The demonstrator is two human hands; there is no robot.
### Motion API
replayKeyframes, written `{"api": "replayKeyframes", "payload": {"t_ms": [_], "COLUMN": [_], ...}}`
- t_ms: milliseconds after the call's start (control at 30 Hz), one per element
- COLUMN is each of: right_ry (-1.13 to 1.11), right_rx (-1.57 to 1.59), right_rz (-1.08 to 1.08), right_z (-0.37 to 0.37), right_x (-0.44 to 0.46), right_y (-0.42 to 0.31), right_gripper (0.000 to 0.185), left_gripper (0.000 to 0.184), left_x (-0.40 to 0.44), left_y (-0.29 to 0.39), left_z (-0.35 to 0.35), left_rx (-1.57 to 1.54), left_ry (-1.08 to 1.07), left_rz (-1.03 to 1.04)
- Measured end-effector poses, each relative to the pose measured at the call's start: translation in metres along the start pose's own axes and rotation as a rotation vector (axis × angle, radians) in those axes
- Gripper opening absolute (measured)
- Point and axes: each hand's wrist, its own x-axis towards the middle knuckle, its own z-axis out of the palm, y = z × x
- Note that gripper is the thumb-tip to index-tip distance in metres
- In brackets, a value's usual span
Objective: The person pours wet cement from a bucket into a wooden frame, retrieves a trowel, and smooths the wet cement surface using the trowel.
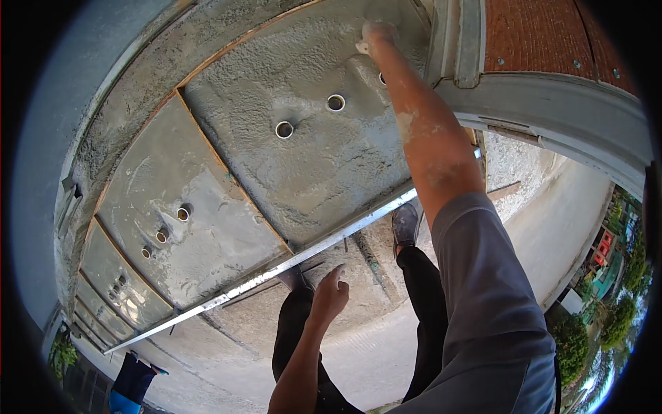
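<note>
My right hand (378, 37) reaches to the top of the wet grey concrete (303, 172), just above a round pipe opening at my forearm's edge. Cement coats the hand and its fingers blend into the grey, so what they hold, if anything, is unclear. My left hand (332, 294) hangs between my legs, past the slab's edge, its fingers loosely curled with nothing visible in them. Two round pipe ends, one (336, 103) and another (284, 130), stick up from the rough concrete. A thin wooden strip (227, 169) divides it from a smoother panel (179, 228).
A long metal edge (276, 271) runs along the slab between it and my shoes (405, 224). More pipe ends and divided panels lie at left. A grey frame (552, 100) with reddish-brown boards (534, 34) stands upper right. Another person (131, 383) is at lower left.
</note>
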Motion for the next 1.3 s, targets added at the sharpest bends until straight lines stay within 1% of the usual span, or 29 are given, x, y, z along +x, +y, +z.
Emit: {"api": "replayKeyframes", "payload": {"t_ms": [67,133,200,267,367,467,533,567,667,733,767,833,867,900,933,967,1000,1100,1167,1267,1300], "right_ry": [-0.066,-0.087,-0.057,-0.005,0.079,0.119,0.2,0.239,0.21,0.19,0.177,0.175,0.193,0.22,0.239,0.263,0.287,0.309,0.308,0.317,0.323], "right_rx": [-0.016,-0.006,0.026,0.031,0.043,0.214,0.251,0.259,0.407,0.616,0.884,1.674,1.998,2.22,2.359,2.367,2.311,1.969,2.026,2.102,2.128], "right_rz": [0.009,0.031,0.067,0.082,0.098,0.212,0.135,0.098,0.189,0.306,0.402,0.655,0.73,0.775,0.793,0.789,0.77,0.721,0.677,0.603,0.573], "right_z": [0.009,0.019,0.019,0.002,-0.037,-0.05,-0.017,0.001,0.035,0.042,0.045,0.044,0.041,0.037,0.033,0.028,0.021,0.013,0.005,-0.013,-0.013], "right_x": [-0.018,-0.045,-0.067,-0.076,-0.056,-0.014,0.038,0.05,0.031,-0.01,-0.033,-0.068,-0.08,-0.088,-0.092,-0.09,-0.086,-0.068,-0.076,-0.096,-0.1], "right_y": [0.001,-0.002,-0.009,-0.014,-0.016,-0.007,0.018,0.028,0.031,0.024,0.023,0.017,0.012,0.008,0.004,-0.001,-0.004,0.0,-0.01,-0.026,-0.028], "right_gripper": [0.046,0.045,0.044,0.043,0.041,0.041,0.042,0.043,0.044,0.035,0.031,0.023,0.019,0.015,0.011,0.008,0.006,0.01,0.014,0.021,0.023], "left_gripper": [0.047,0.049,0.049,0.049,0.047,0.046,0.047,0.047,0.046,0.046,0.047,0.047,0.047,0.048,0.048,0.048,0.048,0.048,0.048,0.048,0.048], "left_x": [0.003,0.007,0.011,0.012,0.011,0.01,0.012,0.012,0.013,0.011,0.012,0.013,0.014,0.014,0.013,0.012,0.012,0.014,0.007,0.011,0.012], "left_y": [0.004,-0.005,-0.002,0.003,0.012,0.012,0.001,-0.002,-0.004,-0.003,0.0,0.002,0.002,0.004,0.005,0.004,0.0,-0.004,0.004,-0.02,-0.019], "left_z": [-0.004,0.0,0.001,-0.002,-0.011,-0.018,-0.026,-0.025,-0.023,-0.019,-0.015,-0.011,-0.009,-0.007,-0.006,-0.007,-0.007,-0.004,-0.01,-0.002,-0.002], "left_rx": [0.022,0.02,0.013,0.006,-0.03,0.0,0.03,0.037,0.028,-0.025,-0.052,-0.017,-0.001,-0.014,-0.023,-0.027,-0.021,-0.007,0.007,0.02,0.009], "left_ry": [0.019,0.011,0.012,0.02,0.041,0.068,0.107,0.119,0.131,0.105,0.084,0.052,0.038,0.034,0.027,0.023,0.032,0.029,0.011,0.011,0.003], "left_rz": [0.011,0.018,0.027,0.013,0.02,0.031,0.049,0.061,0.058,0.027,0.02,0.021,0.021,0.022,0.019,0.013,0.024,0.042,0.01,0.061,0.052]}}
